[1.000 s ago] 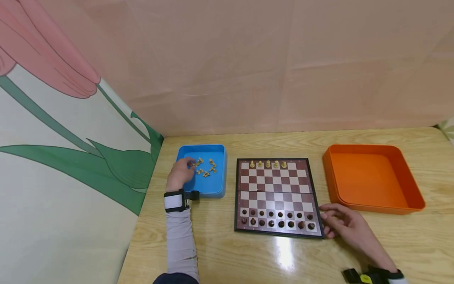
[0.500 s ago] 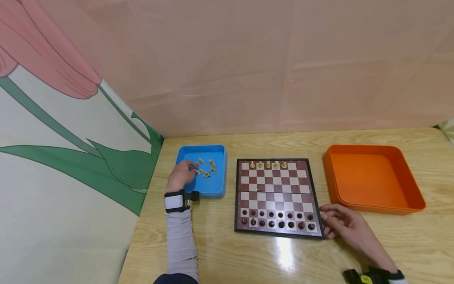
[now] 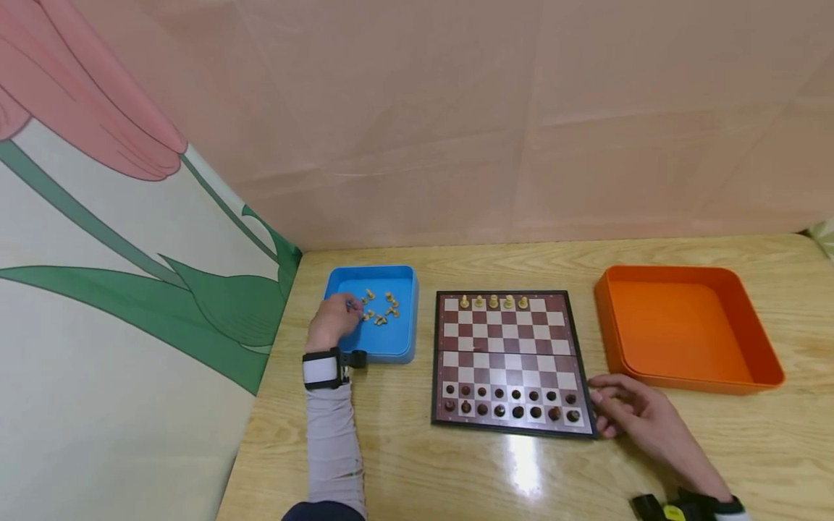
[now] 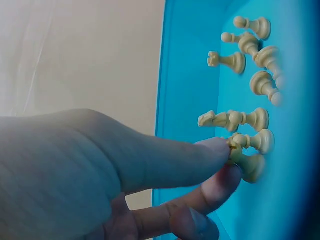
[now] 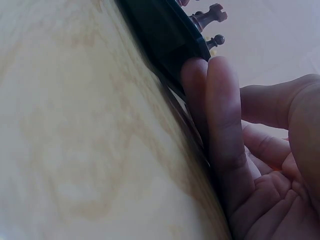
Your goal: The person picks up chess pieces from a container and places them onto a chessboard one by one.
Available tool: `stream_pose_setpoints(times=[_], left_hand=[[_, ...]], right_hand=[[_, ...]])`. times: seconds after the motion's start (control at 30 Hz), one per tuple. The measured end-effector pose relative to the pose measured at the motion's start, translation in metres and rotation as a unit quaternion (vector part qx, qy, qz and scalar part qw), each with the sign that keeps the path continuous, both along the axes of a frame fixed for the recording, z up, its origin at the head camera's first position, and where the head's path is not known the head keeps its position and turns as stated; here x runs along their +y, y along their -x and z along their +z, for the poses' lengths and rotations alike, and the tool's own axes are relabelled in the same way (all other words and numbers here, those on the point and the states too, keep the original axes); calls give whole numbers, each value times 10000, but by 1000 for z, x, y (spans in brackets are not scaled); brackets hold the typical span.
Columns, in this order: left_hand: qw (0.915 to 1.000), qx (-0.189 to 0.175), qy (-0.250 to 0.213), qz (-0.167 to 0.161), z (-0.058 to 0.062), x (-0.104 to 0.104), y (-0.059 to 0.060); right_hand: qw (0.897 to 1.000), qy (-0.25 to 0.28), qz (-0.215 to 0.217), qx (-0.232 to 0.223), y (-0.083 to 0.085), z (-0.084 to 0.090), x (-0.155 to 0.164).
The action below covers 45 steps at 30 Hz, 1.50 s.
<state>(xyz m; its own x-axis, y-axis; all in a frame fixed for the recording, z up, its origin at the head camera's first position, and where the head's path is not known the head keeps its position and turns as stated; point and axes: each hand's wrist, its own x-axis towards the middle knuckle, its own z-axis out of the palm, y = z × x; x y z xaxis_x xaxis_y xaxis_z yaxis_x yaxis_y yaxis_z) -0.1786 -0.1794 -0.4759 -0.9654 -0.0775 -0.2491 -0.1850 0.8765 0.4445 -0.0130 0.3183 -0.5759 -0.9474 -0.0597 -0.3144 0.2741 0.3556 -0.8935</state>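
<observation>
My left hand (image 3: 334, 318) reaches into the blue tray (image 3: 409, 340), where several cream chess pieces lie loose. In the left wrist view, its thumb and a finger pinch the notched top of a cream rook (image 4: 252, 167), partly covered by the fingertips. A knight (image 4: 212, 119) and some pawns lie close beside it, and another rook (image 4: 232, 60) farther off. My right hand (image 3: 641, 420) rests on the table, relaxed fingers touching the right edge of the chessboard (image 3: 508, 365). In the right wrist view, its fingertips (image 5: 223, 75) are right against the board's dark side.
The board carries two rows of dark pieces (image 3: 517, 412) on the near side and several cream pieces (image 3: 493, 302) along the far row. An orange tray (image 3: 691, 325) stands to the right of the board. Behind the table rises a covered wall (image 3: 456, 145).
Inside the blue tray, my left hand's fingers have moved slightly right and come together on the rook. The right hand stays at the board's edge.
</observation>
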Motion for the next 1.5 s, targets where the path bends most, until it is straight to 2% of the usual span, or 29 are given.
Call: stream_pose_setpoints(times=[0.4,0.67,0.87,1.03,1.17,1.3,1.5], left_hand=[[9994,-317,85,94,3,1,-3],[9991,-19,-9,435,11,1,-3],[9992,166,-116,344,17,2,-5],[9974,649,-282,141,23,5,-9],[9924,1145,-441,-14,25,10,-11],[9847,1667,-501,-118,26,14,-12],[9679,2438,-441,-420,28,25,-11]], right_hand=[[9999,-106,11,-44,0,2,1],[9998,-117,-28,-186,1,1,1],[9999,-114,-32,-116,1,3,-1],[9999,-26,-40,-146,-1,3,-1],[9998,12,-61,-175,-2,2,-1],[10000,37,-51,-68,-1,1,-2],[9998,32,4,213,-1,2,-1]])
